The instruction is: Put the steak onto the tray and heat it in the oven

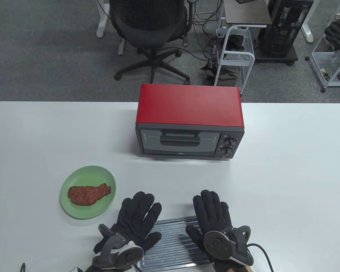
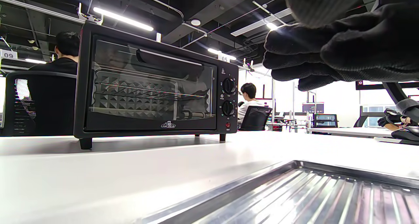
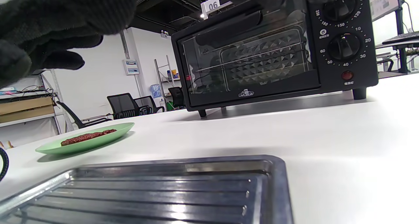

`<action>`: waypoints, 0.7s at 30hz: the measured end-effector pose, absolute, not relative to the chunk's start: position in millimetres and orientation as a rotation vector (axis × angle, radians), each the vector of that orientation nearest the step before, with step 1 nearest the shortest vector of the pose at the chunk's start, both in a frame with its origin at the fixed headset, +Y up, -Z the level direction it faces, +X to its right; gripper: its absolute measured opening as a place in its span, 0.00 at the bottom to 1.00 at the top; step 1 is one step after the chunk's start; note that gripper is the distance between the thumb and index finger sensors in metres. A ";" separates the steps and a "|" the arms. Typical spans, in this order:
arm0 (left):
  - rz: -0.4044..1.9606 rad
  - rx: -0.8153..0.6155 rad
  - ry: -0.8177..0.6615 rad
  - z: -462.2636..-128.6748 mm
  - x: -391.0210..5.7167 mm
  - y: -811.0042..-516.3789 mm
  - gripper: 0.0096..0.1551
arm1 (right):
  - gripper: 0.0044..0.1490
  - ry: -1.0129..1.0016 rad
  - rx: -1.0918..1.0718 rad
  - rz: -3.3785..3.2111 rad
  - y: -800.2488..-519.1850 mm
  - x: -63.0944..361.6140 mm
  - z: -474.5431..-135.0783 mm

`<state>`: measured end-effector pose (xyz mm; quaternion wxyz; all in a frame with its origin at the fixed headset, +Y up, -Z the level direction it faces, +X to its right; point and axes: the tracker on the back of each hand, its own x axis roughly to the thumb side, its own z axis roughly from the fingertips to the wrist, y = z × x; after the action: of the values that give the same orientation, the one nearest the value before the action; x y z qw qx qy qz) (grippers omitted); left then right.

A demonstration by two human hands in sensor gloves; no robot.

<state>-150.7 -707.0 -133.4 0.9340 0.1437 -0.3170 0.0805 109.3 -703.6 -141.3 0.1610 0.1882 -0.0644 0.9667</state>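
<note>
A reddish-brown steak (image 1: 88, 194) (image 3: 87, 136) lies on a green plate (image 1: 73, 209) (image 3: 49, 149) at the front left of the table. A ribbed metal tray (image 1: 170, 246) (image 2: 294, 197) (image 3: 157, 191) sits at the front edge, holding nothing. The red oven (image 1: 189, 113) (image 2: 147, 86) (image 3: 262, 53) stands behind, door closed. My left hand (image 1: 136, 218) lies flat with straight fingers over the tray's left end. My right hand (image 1: 212, 212) lies flat over its right end. Neither hand holds anything.
The white table (image 1: 286, 184) stretches wide on both sides of the oven. Two knobs (image 1: 228, 146) sit on the oven's right front panel. Beyond the table's far edge are an office chair (image 1: 151, 31) and a white cart (image 1: 238, 53).
</note>
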 end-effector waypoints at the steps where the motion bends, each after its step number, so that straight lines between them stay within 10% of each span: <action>1: 0.165 0.293 -0.649 -133.5 -150.7 -707.0 0.54 | 0.59 -0.222 0.523 2.754 -698.7 108.7 -141.0; 21: 0.161 0.276 -0.653 -134.9 -150.1 -708.2 0.54 | 0.44 -0.316 0.355 2.608 -669.9 121.5 -170.7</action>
<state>-150.1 -708.2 -134.9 0.9347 0.1347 -0.3193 0.0789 121.5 -669.9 -170.7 0.2428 0.1298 -0.1157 0.9544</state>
